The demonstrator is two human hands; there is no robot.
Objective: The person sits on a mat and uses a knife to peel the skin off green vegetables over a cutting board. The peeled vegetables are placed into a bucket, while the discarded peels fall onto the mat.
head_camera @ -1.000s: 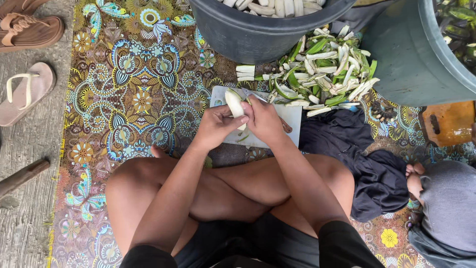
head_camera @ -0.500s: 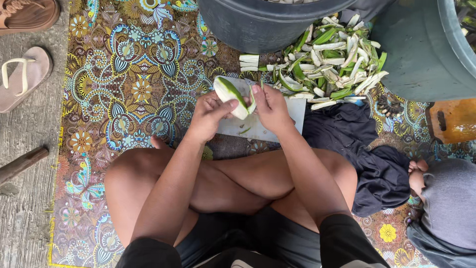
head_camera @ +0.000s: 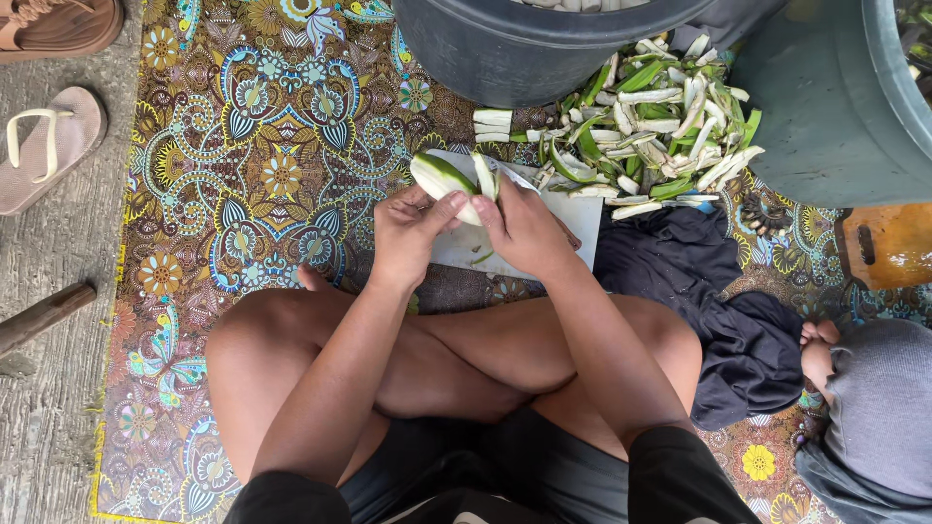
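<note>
My left hand point(head_camera: 408, 228) is closed around a long, partly peeled fruit point(head_camera: 437, 175), white with a strip of green skin. It is held just above a white cutting board point(head_camera: 582, 218). My right hand point(head_camera: 524, 228) presses against the fruit's right side with its thumb on the flesh. A loose strip of peel point(head_camera: 483, 175) stands up beside it. A thin grey knife blade point(head_camera: 519, 180) seems to show past the fingers. My crossed bare legs point(head_camera: 437, 359) lie below both hands.
A pile of green and white peelings point(head_camera: 660, 126) lies behind the board. A dark tub point(head_camera: 524, 49) and a green tub point(head_camera: 835, 107) stand at the back. Dark cloth point(head_camera: 709, 291) and a person in a grey hood point(head_camera: 883, 408) are right. Sandals point(head_camera: 44, 146) lie left of the patterned mat point(head_camera: 262, 146).
The fruit has been turned in my hands, so more green skin shows on its left side. A strip of peel now stands free by my right hand.
</note>
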